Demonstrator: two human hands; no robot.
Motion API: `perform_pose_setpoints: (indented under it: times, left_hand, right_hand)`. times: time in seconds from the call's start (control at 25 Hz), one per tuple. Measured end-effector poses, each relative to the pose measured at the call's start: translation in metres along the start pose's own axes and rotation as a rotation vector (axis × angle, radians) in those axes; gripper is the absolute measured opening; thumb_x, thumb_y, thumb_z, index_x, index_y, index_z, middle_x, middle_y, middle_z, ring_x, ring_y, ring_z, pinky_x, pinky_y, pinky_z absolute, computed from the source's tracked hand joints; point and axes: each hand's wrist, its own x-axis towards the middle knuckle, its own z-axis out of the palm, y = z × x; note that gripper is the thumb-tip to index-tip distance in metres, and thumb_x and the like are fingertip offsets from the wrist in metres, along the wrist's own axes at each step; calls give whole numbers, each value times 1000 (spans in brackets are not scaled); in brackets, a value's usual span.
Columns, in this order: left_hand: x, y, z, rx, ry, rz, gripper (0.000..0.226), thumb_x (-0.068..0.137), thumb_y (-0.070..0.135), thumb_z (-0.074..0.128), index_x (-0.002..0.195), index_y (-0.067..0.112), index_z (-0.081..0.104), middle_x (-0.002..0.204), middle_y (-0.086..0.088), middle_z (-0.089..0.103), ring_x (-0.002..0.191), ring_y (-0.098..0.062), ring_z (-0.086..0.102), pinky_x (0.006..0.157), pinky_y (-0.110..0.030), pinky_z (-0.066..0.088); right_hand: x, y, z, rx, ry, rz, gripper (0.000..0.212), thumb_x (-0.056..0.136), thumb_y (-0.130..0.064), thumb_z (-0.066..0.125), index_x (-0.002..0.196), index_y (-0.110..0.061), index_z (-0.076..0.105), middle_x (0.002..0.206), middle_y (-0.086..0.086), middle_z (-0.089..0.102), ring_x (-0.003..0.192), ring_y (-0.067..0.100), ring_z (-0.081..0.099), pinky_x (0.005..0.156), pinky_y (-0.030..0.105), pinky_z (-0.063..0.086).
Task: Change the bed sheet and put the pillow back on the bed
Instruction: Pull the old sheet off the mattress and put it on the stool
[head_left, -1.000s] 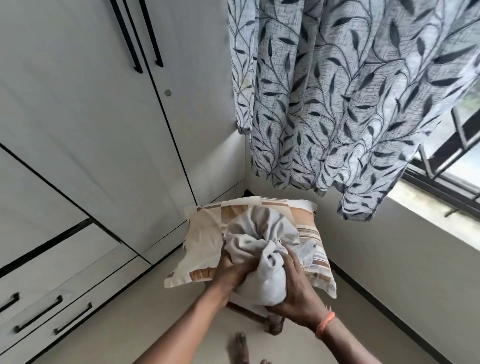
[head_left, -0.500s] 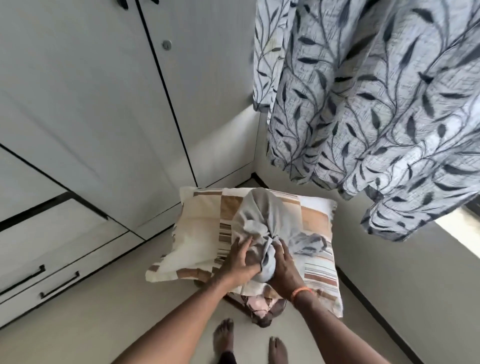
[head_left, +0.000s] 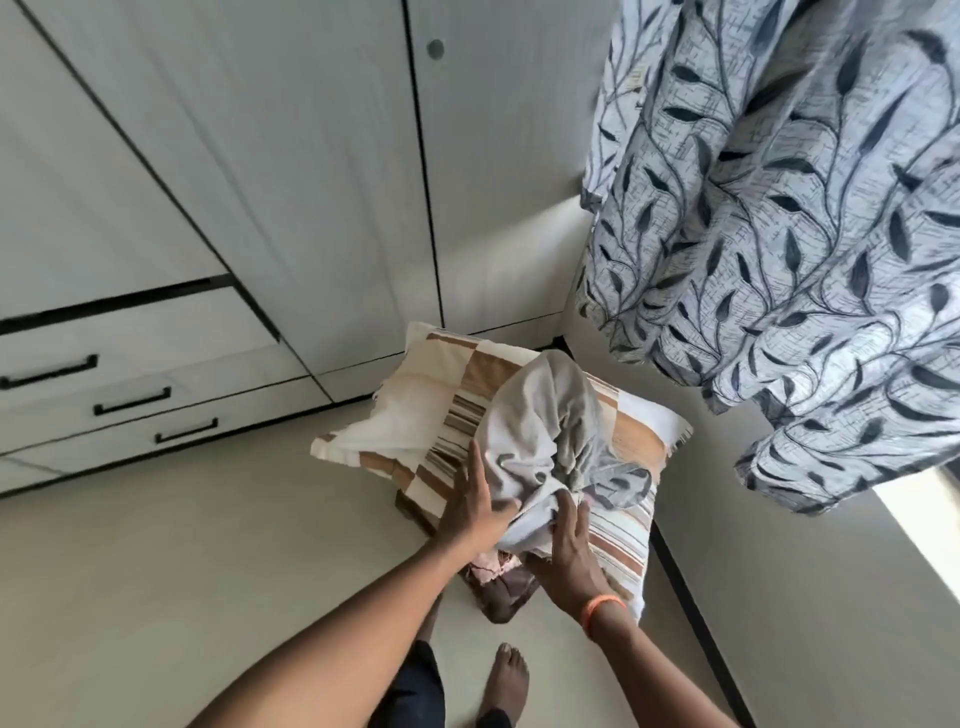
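A bundled grey sheet (head_left: 540, 441) is seen lying on top of a brown-and-cream patterned pillow (head_left: 441, 415), which is itself propped on a low stool (head_left: 498, 582) in the corner beside the wardrobe (head_left: 260, 182). The left hand (head_left: 475, 506) is laid flat against the bundle's near-left side, fingers straight; the right hand (head_left: 569, 545) is pressed to its near end, fingers extended – nothing is plainly pinched. The sheet is judged light, limp and prone to unravelling, so it would best be gathered at the twisted knot in its middle. The pillow – soft, bulky, light – would be taken more securely by two opposite edges than by a corner
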Motion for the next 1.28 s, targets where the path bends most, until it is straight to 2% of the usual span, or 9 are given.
perform_pose_setpoints:
  times: [0.2, 0.32, 0.4, 0.48, 0.64, 0.84, 0.96, 1.08, 1.28]
  left_hand:
    - [-28, -12, 16, -406, -25, -330, 121, 78, 54, 74, 155, 22, -14, 165, -8, 4, 149, -29, 19, 118, -45, 29]
    - [-40, -12, 15, -724, -108, -401, 112, 82, 43, 75, 154, 35, -9, 161, -1, 20, 114, -22, 58, 77, -37, 61]
    - [-33, -15, 19, -721, -71, -343, 98, 87, 30, 73, 156, 31, 3, 155, 0, 29, 99, -12, 62, 69, -23, 60]
    - [-18, -24, 22, -600, 45, -266, 88, 87, 21, 72, 155, 25, 17, 151, -5, 34, 113, -15, 57, 79, -13, 52]
    - [5, -37, 13, -266, 126, 41, 77, 87, 17, 69, 152, 21, 29, 150, -13, 32, 137, -26, 38, 106, -28, 38]
    - [26, -92, 0, -183, 220, 264, 80, 81, 0, 65, 151, 15, 29, 149, -12, 36, 124, -26, 53, 93, -28, 52]
    - [17, -113, 7, -481, 201, 37, 91, 81, 10, 75, 153, 16, 19, 149, 1, 40, 133, -12, 42, 108, -24, 41]
    - [15, -134, 15, -744, 172, -91, 76, 74, 25, 84, 138, 20, 42, 112, 19, 57, 105, -8, 59, 82, -17, 53]
    - [24, -161, 28, -875, 81, -132, 60, 62, 59, 81, 109, 26, 64, 93, 15, 72, 82, 0, 69, 71, -20, 57]
  right_hand:
    - [-5, -3, 8, 138, 47, 64, 117, 77, -22, 82, 151, -11, -8, 152, 22, 30, 132, 34, 44, 99, 27, 38]
    - [3, -9, 7, 138, 50, 12, 123, 70, -18, 87, 151, -14, -6, 143, 24, 44, 124, 37, 51, 98, 32, 42]
    - [18, -10, 9, 102, 110, -35, 121, 66, -17, 89, 150, -14, 2, 146, 25, 39, 130, 38, 45, 106, 38, 41]
    - [34, -9, 19, 70, 130, -81, 115, 68, -12, 86, 150, -7, 7, 151, 25, 30, 138, 39, 35, 113, 37, 32]
    - [44, -26, 46, 96, 82, 3, 92, 81, 2, 62, 153, -4, 5, 123, 28, 59, 105, 41, 60, 79, 30, 43]
    - [50, -43, 99, 160, 110, 48, 99, 82, -1, 62, 151, -3, -8, 95, 14, 68, 78, 29, 62, 69, 34, 45]
    - [33, -52, 99, 10, 88, -25, 121, 78, -19, 77, 151, -6, -19, 145, 17, 40, 139, 29, 31, 112, 53, 31]
    - [10, -56, 109, -428, 423, -69, 133, 67, -53, 80, 153, -15, -14, 159, 21, -17, 146, 43, -2, 111, 67, 2]
    - [51, -29, 130, -802, 351, -377, 133, 54, -62, 84, 155, -32, 3, 158, 24, -17, 144, 50, -5, 103, 80, -2]
